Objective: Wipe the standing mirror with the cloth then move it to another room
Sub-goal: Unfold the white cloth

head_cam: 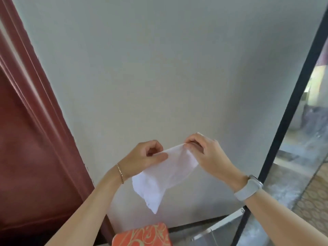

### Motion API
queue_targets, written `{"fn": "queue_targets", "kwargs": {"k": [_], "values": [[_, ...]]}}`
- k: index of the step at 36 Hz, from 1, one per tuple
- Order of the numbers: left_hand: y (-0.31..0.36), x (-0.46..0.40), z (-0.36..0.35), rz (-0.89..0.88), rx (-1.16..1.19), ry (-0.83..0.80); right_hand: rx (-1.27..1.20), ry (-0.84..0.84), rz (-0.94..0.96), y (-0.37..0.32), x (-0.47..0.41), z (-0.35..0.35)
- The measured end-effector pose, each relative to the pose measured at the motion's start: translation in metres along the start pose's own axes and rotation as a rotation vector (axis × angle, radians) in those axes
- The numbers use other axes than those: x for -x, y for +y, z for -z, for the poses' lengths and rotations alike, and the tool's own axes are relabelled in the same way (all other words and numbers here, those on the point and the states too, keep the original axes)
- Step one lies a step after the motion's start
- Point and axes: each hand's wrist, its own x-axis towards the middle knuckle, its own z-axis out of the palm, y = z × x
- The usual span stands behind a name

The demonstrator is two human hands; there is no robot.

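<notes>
Cloth — thin, white, crumpled — pinched by both hands.

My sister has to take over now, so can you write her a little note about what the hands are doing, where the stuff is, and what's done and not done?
Left hand and right hand: each pinches an edge of the white cloth with its fingers, holding it spread in the air before the wall.
Standing mirror: on the right, black frame, glass looks smudged and untouched.
Done: cloth in hand.
Left: wipe the mirror, then carry it to another room.
</notes>
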Motion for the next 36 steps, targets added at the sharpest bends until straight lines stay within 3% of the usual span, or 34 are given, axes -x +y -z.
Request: {"fn": "queue_targets", "kwargs": {"k": [3,5,9,10,13,15,18,24,32,36], "values": [[0.007,-0.007,0.008,-0.006,-0.231,0.075,-0.015,0.1,-0.017,-0.009,-0.004,0.005],[0.013,-0.011,0.012,-0.031,-0.343,0.117,-0.096,0.081,-0.057,-0.016,-0.004,0.005],[0.027,-0.018,0.021,-0.121,-0.364,0.254,-0.33,-0.4,-0.14,-0.025,0.005,0.003],[0.031,-0.019,0.023,-0.144,-0.34,0.26,-0.39,-0.414,-0.147,-0.023,0.005,0.001],[0.043,-0.018,0.028,-0.196,-0.275,0.206,-0.471,-0.141,-0.159,-0.012,-0.007,-0.004],[0.049,-0.017,0.029,-0.232,-0.26,0.169,-0.418,-0.049,-0.166,-0.006,-0.018,-0.008],[0.057,-0.017,0.029,-0.29,-0.281,0.143,-0.343,-0.145,-0.111,-0.003,-0.025,-0.014],[0.066,-0.016,0.036,-0.367,-0.261,0.201,-0.416,-0.358,-0.051,-0.016,-0.027,-0.026],[0.062,-0.004,0.056,-0.319,-0.115,0.344,-0.499,-0.419,-0.16,-0.007,-0.027,-0.036],[0.05,0.012,0.065,-0.253,-0.047,0.26,-0.333,-0.279,-0.202,-0.002,-0.035,-0.028]]}}
